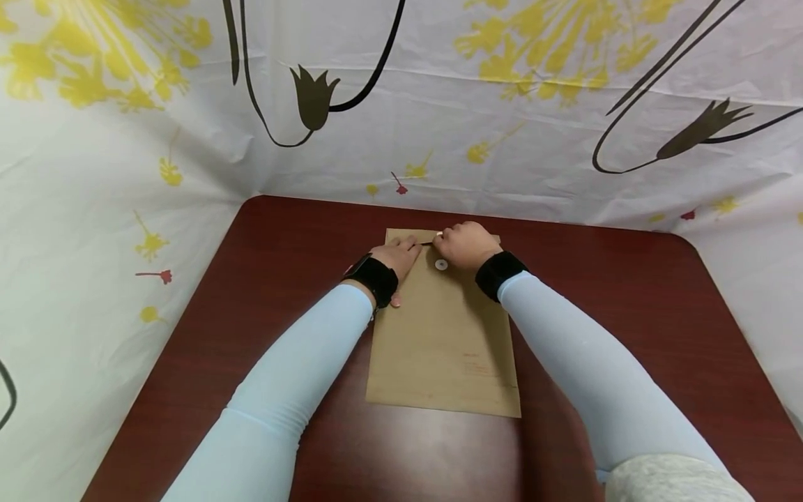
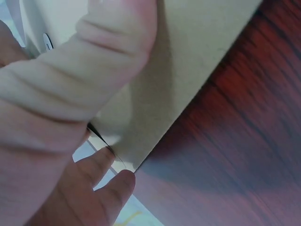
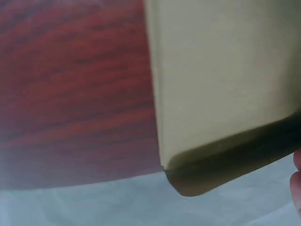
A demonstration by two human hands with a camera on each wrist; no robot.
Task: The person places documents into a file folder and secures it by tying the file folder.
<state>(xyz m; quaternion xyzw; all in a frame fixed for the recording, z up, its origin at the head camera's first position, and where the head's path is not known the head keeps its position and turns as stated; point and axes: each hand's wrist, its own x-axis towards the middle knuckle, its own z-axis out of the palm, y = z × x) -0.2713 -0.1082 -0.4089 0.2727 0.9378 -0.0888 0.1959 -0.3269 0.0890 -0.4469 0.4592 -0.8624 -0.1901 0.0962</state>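
Note:
A brown kraft paper envelope (image 1: 439,341) lies on the table, with a round white button (image 1: 441,265) near its top and faint red print near its bottom. My left hand (image 1: 395,259) rests on the envelope's upper left, fingers extended toward the top edge; the thumb (image 2: 108,61) lies across the paper in the left wrist view. At the top edge, the curled fingers of my right hand (image 1: 465,245) grip the flap (image 3: 193,182). The flap stands slightly raised, with a dark gap under it. The right fingertips are mostly hidden in the head view.
The dark red-brown wooden table (image 1: 301,230) extends around the envelope on all sides. Behind and beside it hangs a white sheet (image 1: 389,160) with yellow, red and dark flower prints. Black bands (image 1: 500,274) circle both wrists.

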